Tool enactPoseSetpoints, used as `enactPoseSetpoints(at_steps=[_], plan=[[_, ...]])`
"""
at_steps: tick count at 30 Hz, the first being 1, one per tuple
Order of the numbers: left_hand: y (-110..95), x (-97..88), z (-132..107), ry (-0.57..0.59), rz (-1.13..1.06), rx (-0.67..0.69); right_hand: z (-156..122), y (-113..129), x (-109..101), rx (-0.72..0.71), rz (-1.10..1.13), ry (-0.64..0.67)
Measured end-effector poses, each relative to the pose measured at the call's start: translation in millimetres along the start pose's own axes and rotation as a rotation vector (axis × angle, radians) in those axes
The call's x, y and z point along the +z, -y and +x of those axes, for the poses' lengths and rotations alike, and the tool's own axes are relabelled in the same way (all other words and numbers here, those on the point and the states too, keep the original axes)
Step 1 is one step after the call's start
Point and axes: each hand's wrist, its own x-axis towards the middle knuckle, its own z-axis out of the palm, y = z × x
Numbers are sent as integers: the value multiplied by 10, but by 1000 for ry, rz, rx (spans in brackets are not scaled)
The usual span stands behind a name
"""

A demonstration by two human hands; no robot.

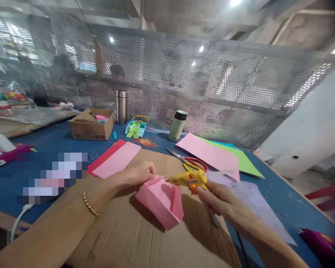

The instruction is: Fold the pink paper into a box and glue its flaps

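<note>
My left hand (pixel 135 174) pinches the upper edge of a folded pink paper piece (pixel 162 199) that lies on a sheet of brown cardboard (pixel 134 234). My right hand (pixel 226 206) grips a yellow hot glue gun (pixel 188 179), a clear glue stick poking out of its back. The gun's nozzle points left and touches the pink paper close to my left fingers. A beaded bracelet (pixel 89 204) circles my left wrist.
Red-handled scissors (pixel 191 160) lie just behind the glue gun. Pink, green, red and lilac paper sheets (pixel 212 152) spread over the blue table (pixel 44 145). A cardboard box (pixel 91 124), a steel flask (pixel 121 107) and a pale green bottle (pixel 178 125) stand farther back before a perforated metal screen.
</note>
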Motion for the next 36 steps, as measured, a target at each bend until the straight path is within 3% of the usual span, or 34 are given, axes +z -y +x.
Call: enactPoseSetpoints(at_steps=[9, 24, 31, 36], plan=[[16, 44, -58, 16, 35, 60, 57, -69, 118, -118, -31, -92], [-12, 64, -98, 6, 76, 40, 42, -59, 158, -98, -240, -95], [-2, 72, -73, 38, 108, 5, 26, -31, 143, -93, -381, 13], [-2, 67, -88, 10, 159, 26, 50, -81, 142, -66, -398, -21]])
